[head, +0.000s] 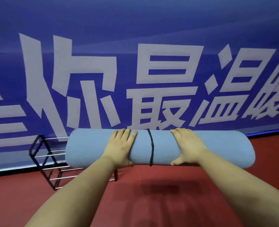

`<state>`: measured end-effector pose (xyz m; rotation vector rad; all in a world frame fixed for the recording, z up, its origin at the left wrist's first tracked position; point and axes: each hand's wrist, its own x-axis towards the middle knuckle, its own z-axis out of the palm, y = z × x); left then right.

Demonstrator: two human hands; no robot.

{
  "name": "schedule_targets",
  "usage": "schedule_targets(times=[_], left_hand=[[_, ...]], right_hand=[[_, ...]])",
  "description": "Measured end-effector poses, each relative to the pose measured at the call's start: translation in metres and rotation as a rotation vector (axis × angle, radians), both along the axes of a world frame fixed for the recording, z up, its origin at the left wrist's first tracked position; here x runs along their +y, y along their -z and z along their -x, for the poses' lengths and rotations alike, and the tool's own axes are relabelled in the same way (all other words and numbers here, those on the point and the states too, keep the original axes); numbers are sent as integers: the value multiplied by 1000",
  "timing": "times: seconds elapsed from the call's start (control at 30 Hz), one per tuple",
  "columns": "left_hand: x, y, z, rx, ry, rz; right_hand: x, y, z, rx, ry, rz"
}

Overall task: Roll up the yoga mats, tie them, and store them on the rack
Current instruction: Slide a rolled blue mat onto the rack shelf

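- At far left, low against the wall, stands the rack (47, 163): a dark frame of diamond-shaped ends joined by thin metal rails that run left to right. It sits on the red floor (151, 194), and its right part is hidden behind the mat and the left forearm.
- A rolled light-blue yoga mat (217, 149) is held off the floor, in front of the body. Its long axis runs left to right, roughly parallel to the rack's rails. Its left end overlaps the rack in the picture, seemingly in front of it and higher.
- The left hand (121, 147) grips the roll left of centre, fingers curled over the top and thumb underneath.
- A dark band (151, 147) circles the roll between the two hands, so this mat looks already tied.
- The right hand (187, 145) grips the roll right of centre in the same way.
- The left hand is the one nearer the rack. Storing likely means carrying the roll leftward and down.
- Behind everything hangs a blue banner (135, 30) with large white characters.
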<state>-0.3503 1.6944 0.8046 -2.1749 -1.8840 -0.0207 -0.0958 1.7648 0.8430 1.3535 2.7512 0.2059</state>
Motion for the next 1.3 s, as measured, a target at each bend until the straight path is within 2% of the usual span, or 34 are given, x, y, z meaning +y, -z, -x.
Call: schedule_targets(times=[0.27, 0.47, 0.73, 1.03, 1.3], left_hand=[[162, 23, -57, -106, -89, 55], [262, 54, -41, -152, -122, 90], [376, 113, -31, -161, -97, 169], [488, 259, -72, -217, -138, 246], [530, 457, -65, -239, -162, 305]], right_hand=[[189, 9, -44, -59, -80, 83], [301, 32, -21, -63, -118, 143], [411, 97, -15, -57, -84, 187], [527, 232, -45, -125, -71, 261], [576, 434, -33, -190, -95, 277]])
